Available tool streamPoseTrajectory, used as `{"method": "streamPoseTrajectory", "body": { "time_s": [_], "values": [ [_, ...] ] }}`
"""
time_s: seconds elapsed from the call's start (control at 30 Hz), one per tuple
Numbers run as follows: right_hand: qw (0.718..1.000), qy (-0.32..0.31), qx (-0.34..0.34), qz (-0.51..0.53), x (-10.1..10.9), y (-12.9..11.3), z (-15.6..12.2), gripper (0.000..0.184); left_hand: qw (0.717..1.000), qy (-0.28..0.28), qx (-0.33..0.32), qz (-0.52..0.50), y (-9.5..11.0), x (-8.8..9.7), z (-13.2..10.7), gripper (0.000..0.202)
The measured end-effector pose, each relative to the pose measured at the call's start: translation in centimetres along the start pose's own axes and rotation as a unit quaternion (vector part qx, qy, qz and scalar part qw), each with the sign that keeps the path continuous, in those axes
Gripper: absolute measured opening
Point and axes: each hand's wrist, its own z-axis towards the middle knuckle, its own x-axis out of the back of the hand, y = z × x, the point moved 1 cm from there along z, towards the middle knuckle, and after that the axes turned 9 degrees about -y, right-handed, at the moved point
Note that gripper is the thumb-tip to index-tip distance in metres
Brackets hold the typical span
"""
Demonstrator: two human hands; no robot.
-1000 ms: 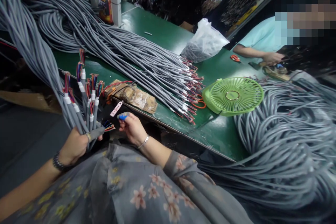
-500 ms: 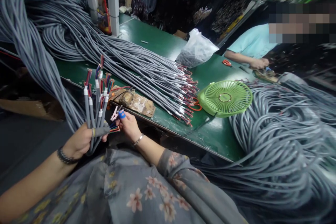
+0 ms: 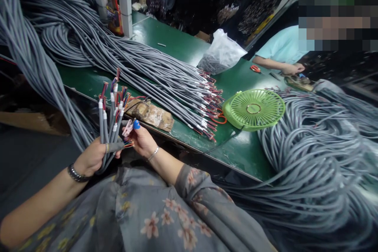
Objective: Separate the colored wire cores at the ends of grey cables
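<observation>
My left hand point(image 3: 92, 157) grips a bundle of several grey cables point(image 3: 110, 122) whose stripped ends, with white sleeves and red and blue wires, point upward. One cable end sticks out sideways from that fist with coloured wires fanned toward my right hand point(image 3: 141, 140). The right hand holds a small pink tool point(image 3: 128, 127) at those wires, and a blue cap covers its fingertip point(image 3: 136, 125). Both hands hover just in front of the green table's near edge point(image 3: 206, 153).
A long heap of grey cables point(image 3: 165, 82) lies across the table, ends by a green fan point(image 3: 254, 109). A taped brown block point(image 3: 150, 112) sits near the edge. More cable coils point(image 3: 319, 157) fill the right. A clear bag point(image 3: 222, 53) and another person's hand point(image 3: 291, 69) lie beyond.
The cable bundle in my left hand has swung upright and nearer my right hand. My right hand rose slightly, bringing the pink tool to the fanned wires.
</observation>
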Motion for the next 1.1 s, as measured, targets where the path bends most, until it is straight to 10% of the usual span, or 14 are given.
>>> {"method": "streamPoseTrajectory", "body": {
  "time_s": [1.1],
  "values": [
    [0.998, -0.066, -0.006, -0.009, 0.8, -0.1, -1.3, 0.043, 0.985, 0.157, -0.054, -0.056, 0.4, -2.1, -1.6, 0.022]
  ]
}}
